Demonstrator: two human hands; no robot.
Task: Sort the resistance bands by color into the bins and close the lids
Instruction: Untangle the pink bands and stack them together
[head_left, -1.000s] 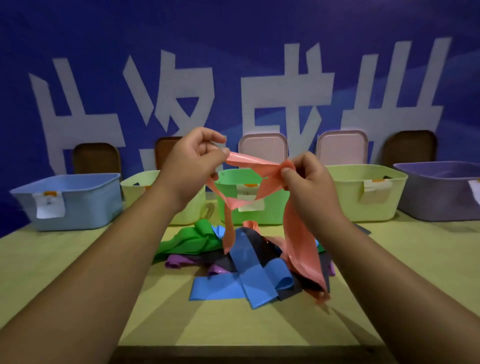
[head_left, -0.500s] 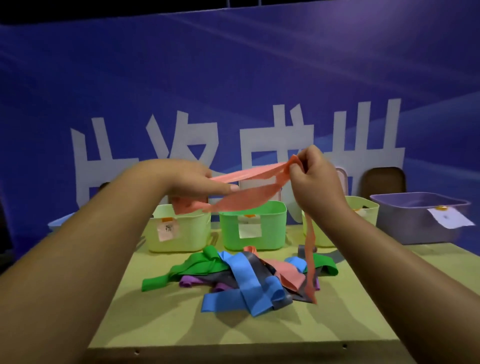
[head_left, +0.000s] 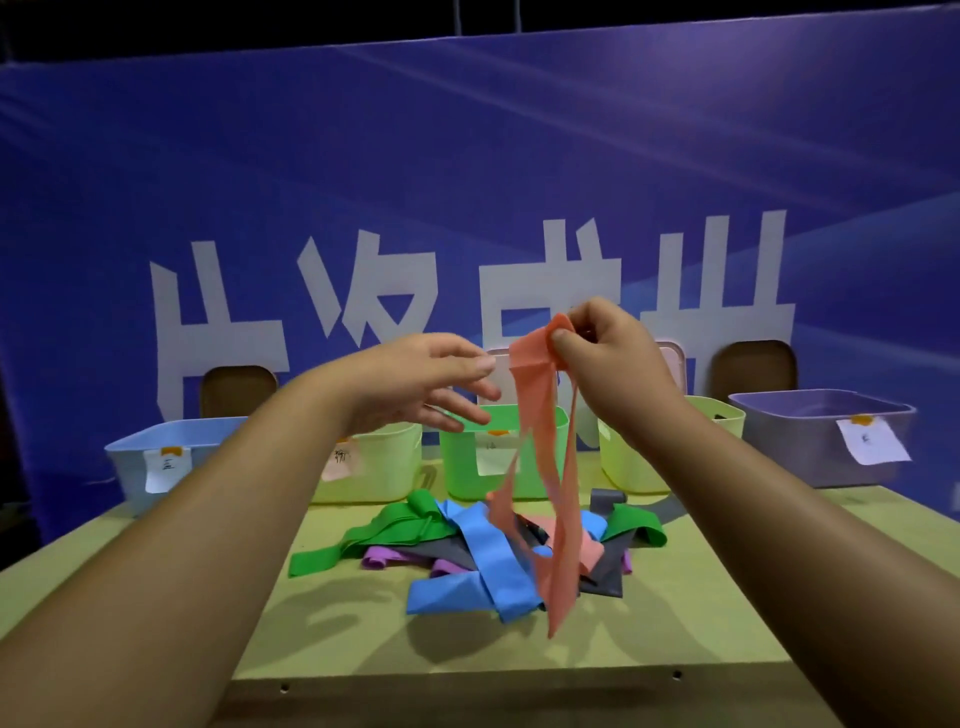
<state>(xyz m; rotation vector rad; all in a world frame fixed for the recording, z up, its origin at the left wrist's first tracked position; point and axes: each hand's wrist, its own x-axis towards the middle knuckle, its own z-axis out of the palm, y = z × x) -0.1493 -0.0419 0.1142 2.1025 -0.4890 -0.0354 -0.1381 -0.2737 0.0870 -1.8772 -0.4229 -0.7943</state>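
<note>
My right hand (head_left: 608, 353) pinches the top of a salmon-pink band (head_left: 558, 499), which hangs in long folds over the pile. My left hand (head_left: 426, 384) hovers just left of it, fingers spread and holding nothing. On the table lies a heap of bands: a blue band (head_left: 483, 566), green bands (head_left: 384, 530), a purple band (head_left: 382, 556), a grey band (head_left: 602, 577) and another pink one. Five open bins stand in a row behind: a light blue bin (head_left: 135, 457), a pale yellow bin (head_left: 384, 462), a green bin (head_left: 462, 457), a second pale yellow bin (head_left: 717, 415) and a lavender bin (head_left: 810, 441).
Lids lean against the blue backdrop behind the bins: a brown lid (head_left: 239, 389) at left, a pink lid (head_left: 675, 364) behind my right hand, a brown lid (head_left: 753, 371) at right. The yellow-green table (head_left: 363, 634) ends in a front edge near me.
My left hand let go of the pink band and opened. The band, stretched between both hands before, now hangs straight down from my right hand alone.
</note>
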